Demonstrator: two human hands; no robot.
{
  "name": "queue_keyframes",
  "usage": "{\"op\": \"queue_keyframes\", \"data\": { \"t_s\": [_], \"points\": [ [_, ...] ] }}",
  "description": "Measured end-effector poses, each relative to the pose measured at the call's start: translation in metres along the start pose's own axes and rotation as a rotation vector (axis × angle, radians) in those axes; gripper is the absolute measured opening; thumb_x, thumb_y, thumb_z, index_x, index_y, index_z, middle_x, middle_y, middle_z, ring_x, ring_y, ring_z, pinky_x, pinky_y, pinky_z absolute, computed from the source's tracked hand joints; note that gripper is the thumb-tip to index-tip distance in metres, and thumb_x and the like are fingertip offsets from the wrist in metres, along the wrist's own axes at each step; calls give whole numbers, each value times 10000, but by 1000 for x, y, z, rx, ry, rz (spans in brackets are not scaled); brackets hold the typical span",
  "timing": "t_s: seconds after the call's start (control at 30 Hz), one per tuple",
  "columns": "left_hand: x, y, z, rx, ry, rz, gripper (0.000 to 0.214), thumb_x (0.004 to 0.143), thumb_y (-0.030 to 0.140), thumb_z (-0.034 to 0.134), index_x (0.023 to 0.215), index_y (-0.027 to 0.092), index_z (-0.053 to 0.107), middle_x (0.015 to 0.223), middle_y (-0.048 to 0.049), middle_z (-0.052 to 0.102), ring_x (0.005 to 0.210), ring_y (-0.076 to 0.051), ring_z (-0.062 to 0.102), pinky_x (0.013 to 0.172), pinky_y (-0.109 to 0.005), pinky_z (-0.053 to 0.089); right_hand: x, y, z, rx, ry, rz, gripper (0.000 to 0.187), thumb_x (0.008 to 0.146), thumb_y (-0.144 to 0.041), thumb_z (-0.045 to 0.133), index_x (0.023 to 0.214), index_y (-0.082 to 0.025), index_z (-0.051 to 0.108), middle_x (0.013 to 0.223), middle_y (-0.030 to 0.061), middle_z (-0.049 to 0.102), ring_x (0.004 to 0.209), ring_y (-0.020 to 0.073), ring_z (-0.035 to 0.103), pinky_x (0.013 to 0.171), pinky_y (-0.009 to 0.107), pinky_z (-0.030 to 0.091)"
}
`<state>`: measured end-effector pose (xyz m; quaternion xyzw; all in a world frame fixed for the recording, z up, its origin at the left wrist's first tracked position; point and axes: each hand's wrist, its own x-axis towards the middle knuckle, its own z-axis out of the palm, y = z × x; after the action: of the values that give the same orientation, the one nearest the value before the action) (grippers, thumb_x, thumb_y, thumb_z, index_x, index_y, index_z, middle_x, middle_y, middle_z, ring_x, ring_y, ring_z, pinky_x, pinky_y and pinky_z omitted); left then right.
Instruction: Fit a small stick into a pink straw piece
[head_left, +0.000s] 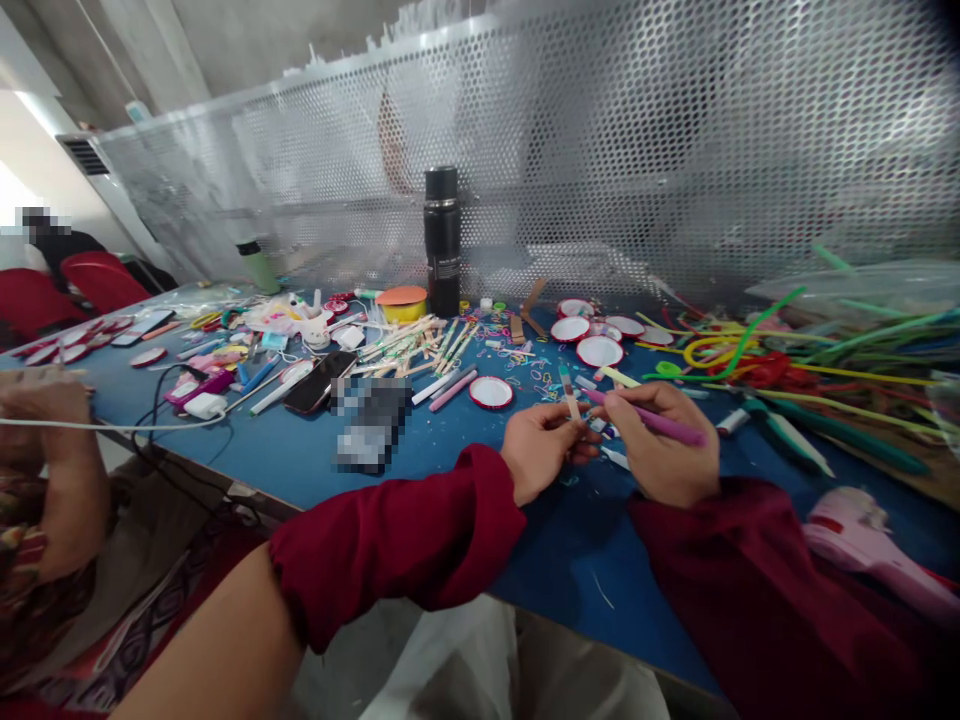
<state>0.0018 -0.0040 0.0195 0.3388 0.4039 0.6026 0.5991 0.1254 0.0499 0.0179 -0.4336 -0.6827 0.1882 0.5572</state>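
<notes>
My left hand point(541, 448) pinches a small flat craft stick point(570, 393) that stands up from the fingers; its upper part looks teal and brown. In my right hand point(670, 450) is a purple marker pen point(664, 420), gripped as for writing, its tip close to the stick. Under and between the hands lie small bits, among them a white pen-like piece point(615, 457), partly hidden by the fingers. Just left of my hands rests a round white disc with a red rim point(492, 391). A pink marker point(453, 391) lies beyond it.
Along the back stand a black bottle point(442, 245) and a perforated metal screen point(600, 140). Loose craft sticks point(409, 345), phones point(321, 382) and a cable point(154, 400) lie leftward. Pipe cleaners point(847, 340) and a pink glue gun point(874, 545) lie right. Another person's arm point(71, 490) is at left.
</notes>
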Motion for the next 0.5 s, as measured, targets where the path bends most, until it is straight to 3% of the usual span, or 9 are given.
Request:
{"op": "queue_keyframes", "data": {
  "t_s": [0.2, 0.33, 0.5],
  "points": [
    [3, -2, -1, -16, -8, 1, 196, 771, 247, 698, 927, 127, 707, 689, -27, 652, 563, -91, 584, 579, -217, 471, -4, -10, 2, -21, -9, -10, 156, 798, -373, 644, 756, -224, 627, 670, 23, 683, 617, 196, 655, 563, 313, 482],
    [4, -2, -1, -11, -8, -9, 153, 808, 193, 656, 935, 122, 703, 682, -26, 653, 551, -80, 580, 572, -203, 476, -7, -15, 4, -48, 37, 1, 149, 793, -365, 640, 737, -228, 625, 706, 30, 686, 674, 212, 667, 611, 334, 485],
    [4, -3, -1, 23, -17, 10, 226, 822, 264, 669, 991, 123, 721, 758, -59, 696, 550, -84, 581, 576, -213, 470, -8, -12, 8, -6, 31, -1, 128, 782, -349, 646, 740, -230, 620, 685, 23, 677, 638, 205, 659, 602, 333, 488]
  ]
}}
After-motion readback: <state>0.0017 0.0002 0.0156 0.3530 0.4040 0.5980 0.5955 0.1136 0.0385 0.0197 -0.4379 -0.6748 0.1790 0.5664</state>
